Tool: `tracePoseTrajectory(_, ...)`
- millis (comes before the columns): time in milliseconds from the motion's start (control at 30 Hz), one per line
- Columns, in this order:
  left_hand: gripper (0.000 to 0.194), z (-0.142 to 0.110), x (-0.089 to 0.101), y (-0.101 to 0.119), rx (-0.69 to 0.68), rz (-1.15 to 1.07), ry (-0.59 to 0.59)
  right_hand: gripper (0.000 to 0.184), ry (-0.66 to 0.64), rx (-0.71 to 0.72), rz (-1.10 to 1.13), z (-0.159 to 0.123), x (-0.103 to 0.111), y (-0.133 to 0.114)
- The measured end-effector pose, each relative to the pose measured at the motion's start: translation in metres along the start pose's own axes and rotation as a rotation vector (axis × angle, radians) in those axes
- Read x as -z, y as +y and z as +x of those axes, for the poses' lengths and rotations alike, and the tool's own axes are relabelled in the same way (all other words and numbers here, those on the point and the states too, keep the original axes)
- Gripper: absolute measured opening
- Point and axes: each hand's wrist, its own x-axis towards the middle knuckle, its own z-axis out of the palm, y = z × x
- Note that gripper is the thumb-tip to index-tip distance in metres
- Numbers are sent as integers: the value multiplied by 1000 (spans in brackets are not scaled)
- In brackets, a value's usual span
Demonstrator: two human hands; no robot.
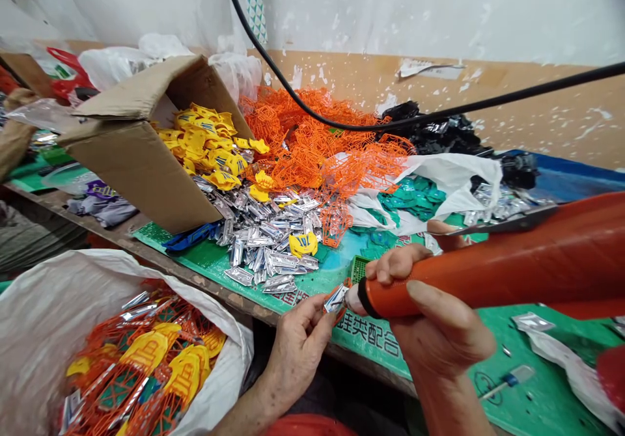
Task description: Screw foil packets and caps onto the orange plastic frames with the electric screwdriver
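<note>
My left hand [299, 341] pinches a small silver plastic piece [336, 299] between thumb and fingers, with a bit of orange plastic showing behind it. Wrapped round a thick orange power screwdriver [493, 270] is my right hand [439, 332]. The tool lies almost level, and its pale nose meets the silver piece; the exact tip is hidden. Just behind the nose stands a small green basket [359, 268]. Beyond my left hand, loose silver pieces [273, 241] are heaped on the green bench top [263, 296], with one yellow piece [303, 245] on them.
A tipped cardboard box [141, 176] spills yellow parts [209, 143]. Orange lattice parts [312, 143] are piled behind. A white sack [39, 319] of mixed parts stands at lower left. A black cable [312, 112] hangs across. Another person's arm [17, 136] shows far left.
</note>
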Motion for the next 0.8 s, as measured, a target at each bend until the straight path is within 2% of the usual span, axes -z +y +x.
tracePoseTrajectory(333, 35, -1, -1, -1, 1, -30, 12, 47, -14, 6, -61, -7, -5, 2)
tracePoseTrajectory(500, 30, -2, 1, -3, -71, 21, 7, 46, -8, -5, -69, -4, -4, 3)
tracePoseTrajectory(800, 27, -3, 2, -7, -123, 71, -13, 60, 21, -42, -84, -3, -4, 10)
